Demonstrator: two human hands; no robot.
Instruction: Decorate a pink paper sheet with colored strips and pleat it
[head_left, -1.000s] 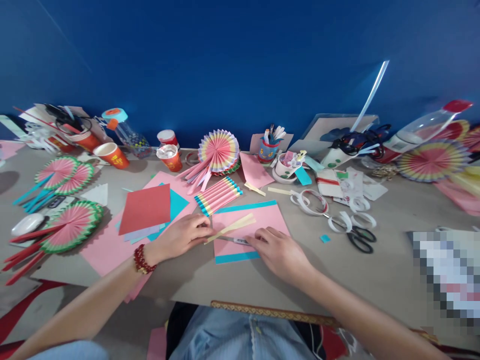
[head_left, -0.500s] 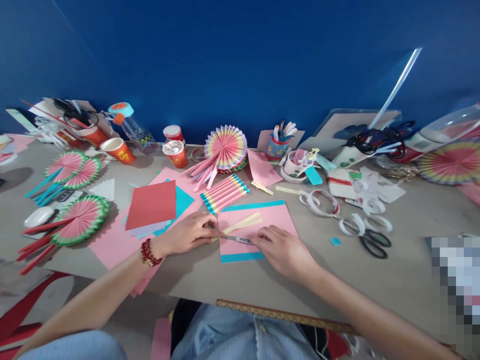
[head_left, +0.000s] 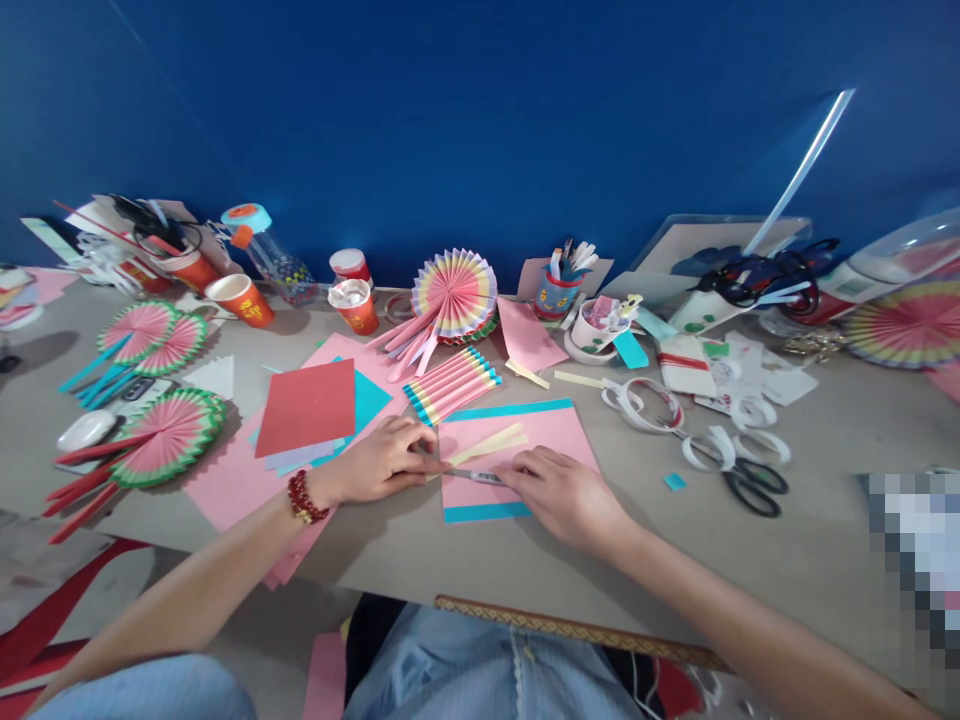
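A pink sheet with blue bands along two edges [head_left: 480,500] lies on the table in front of me. Across it sits a slim craft knife [head_left: 480,477], roughly level. My right hand [head_left: 566,497] grips its right end with closed fingers. At the left edge of the sheet my left hand [head_left: 386,460] has its fingers pressed together near the knife's tip; what they pinch is too small to make out. Pale yellow strips [head_left: 495,440] rest on the sheet just above the knife.
Folded pink sticks [head_left: 452,385] lie behind the sheet, a pleated fan [head_left: 454,295] beyond them. Red paper [head_left: 307,408] is at left. Tape rolls [head_left: 651,405] and black-handled scissors [head_left: 756,487] lie right. An orange cup [head_left: 240,300] stands at the back left.
The view has shifted slightly, moving the table's things a little to the right in the picture. Both hands keep nearly the same pose around the knife.
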